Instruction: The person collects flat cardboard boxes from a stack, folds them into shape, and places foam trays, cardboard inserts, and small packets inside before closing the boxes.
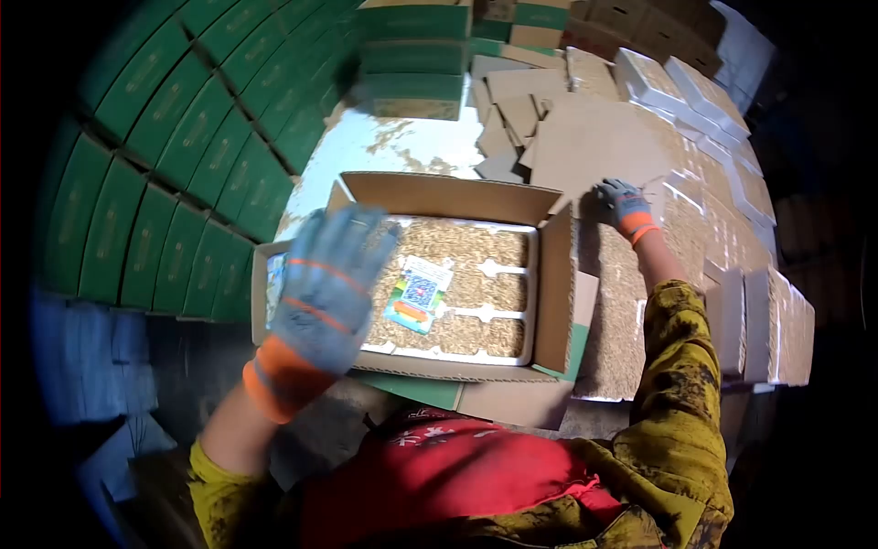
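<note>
An open cardboard box point(553, 311) stands before me, its upper flaps raised. Inside lies a white foam tray point(530, 302) filled with brown, grain-like material, and a printed card with a QR code point(421, 291) rests on top. My left hand point(329, 279), in a grey and orange glove, is over the box's left side with its fingers stretched out and nothing seen in them. It hides part of the tray and the left wall. My right hand point(626, 207), gloved alike, is at the near edge of a flat cardboard sheet point(594, 146), fingers slightly bent and apart.
Green boxes point(151, 156) are stacked high on the left, with more green boxes point(412, 78) at the back. White foam trays of brown material point(713, 96) line the right side; several stand on edge point(768, 325). Folded cardboard pieces point(503, 128) lie behind the open box.
</note>
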### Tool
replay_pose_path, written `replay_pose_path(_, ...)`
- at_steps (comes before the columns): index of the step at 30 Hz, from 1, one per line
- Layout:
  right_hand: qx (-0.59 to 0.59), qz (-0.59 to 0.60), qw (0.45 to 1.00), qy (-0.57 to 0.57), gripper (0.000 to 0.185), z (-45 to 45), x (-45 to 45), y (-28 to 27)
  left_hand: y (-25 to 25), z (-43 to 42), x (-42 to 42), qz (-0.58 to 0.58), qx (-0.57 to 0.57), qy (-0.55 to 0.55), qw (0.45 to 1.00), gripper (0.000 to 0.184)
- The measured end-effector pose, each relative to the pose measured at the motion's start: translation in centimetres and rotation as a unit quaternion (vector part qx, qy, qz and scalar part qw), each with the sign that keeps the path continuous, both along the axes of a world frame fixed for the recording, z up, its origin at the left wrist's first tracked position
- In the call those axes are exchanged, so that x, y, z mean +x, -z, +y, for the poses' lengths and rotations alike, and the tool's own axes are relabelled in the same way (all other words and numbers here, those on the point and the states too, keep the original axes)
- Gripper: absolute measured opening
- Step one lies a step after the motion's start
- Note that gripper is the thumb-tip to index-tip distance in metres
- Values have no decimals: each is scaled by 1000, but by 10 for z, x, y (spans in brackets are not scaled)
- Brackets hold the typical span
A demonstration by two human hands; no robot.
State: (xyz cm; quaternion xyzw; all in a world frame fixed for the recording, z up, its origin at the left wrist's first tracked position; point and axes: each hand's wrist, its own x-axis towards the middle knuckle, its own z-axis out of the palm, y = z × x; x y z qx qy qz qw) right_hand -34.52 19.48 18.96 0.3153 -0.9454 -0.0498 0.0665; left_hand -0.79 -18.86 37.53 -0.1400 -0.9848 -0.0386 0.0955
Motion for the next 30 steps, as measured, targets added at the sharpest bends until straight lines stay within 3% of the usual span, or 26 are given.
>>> replay_pose_path(1, 3, 84, 995, -46, 61, 7, 7, 2, -3, -3, 3, 24, 64, -33, 997, 68)
replay_pose_path(3, 27, 49, 998, 6, 85, -12, 30, -15, 22, -11, 9, 50, 195, -96, 975, 74)
replay_pose_path(5, 45, 73, 996, 3, 71, -33, 33, -10, 36, -12, 10, 40, 292, -118, 948, 71)
replay_pose_path(7, 108, 131, 985, -6, 74, -43, 14, 25, 39, -18, 6, -5, 372, -154, 915, 68)
replay_pose_path(8, 152, 177, 972, 2, 67, -47, 7, 40, 39, -19, 7, -27, 408, -179, 895, 67)
replay_pose_path(9, 156, 72, 984, 50, 55, -47, -5, 49, 40, -21, 7, -40, 437, -182, 880, 65)
replay_pose_path(11, 97, 76, 992, 24, 60, -44, -6, 58, 49, -34, 9, -65, 493, -199, 844, 62)
replay_pose_path(13, 78, -28, 997, -4, 57, -45, -4, 36, 58, -43, 12, -77, 510, -220, 828, 55)
replay_pose_path(15, 87, 57, 993, -61, 48, -31, 9, 17, 59, -39, 10, -80, 556, -211, 800, 55)
replay_pose_path(17, 68, 6, 997, -44, 44, -25, 19, -25, 71, -44, 13, -83, 567, -249, 781, 52)
replay_pose_path(19, -126, 80, 989, 15, 38, -24, 45, -90, 71, -37, 10, -72, 595, -237, 764, 49)
replay_pose_path(20, -343, 62, 937, 7, 31, -21, 57, -111, 70, -35, 8, -61, 633, -199, 746, 47)
replay_pose_path(21, -542, 41, 839, -5, 26, -18, 74, -131, 69, -32, 8, -51, 668, -163, 724, 45)
replay_pose_path(22, -688, -45, 724, 25, 26, -26, 104, -162, 69, -32, 9, -45, 701, -126, 701, 43)
replay_pose_path(23, -807, -126, 575, 53, 28, -41, 137, -189, 72, -35, 10, -53, 673, -123, 727, 46)
replay_pose_path(24, -794, -140, 590, 54, 36, -55, 166, -203, 78, -41, 11, -59, 644, -120, 754, 48)
replay_pose_path(27, -742, -185, 643, 52, 63, -114, 242, -207, 87, -49, 6, -90, 781, -113, 608, 53)
replay_pose_path(29, -671, -256, 695, -6, 71, -134, 273, -190, 73, -43, 10, -88, 777, -217, 584, 53)
replay_pose_path(30, -563, -163, 810, -22, 70, -135, 278, -174, 75, -47, 10, -114, 821, -164, 535, 53)
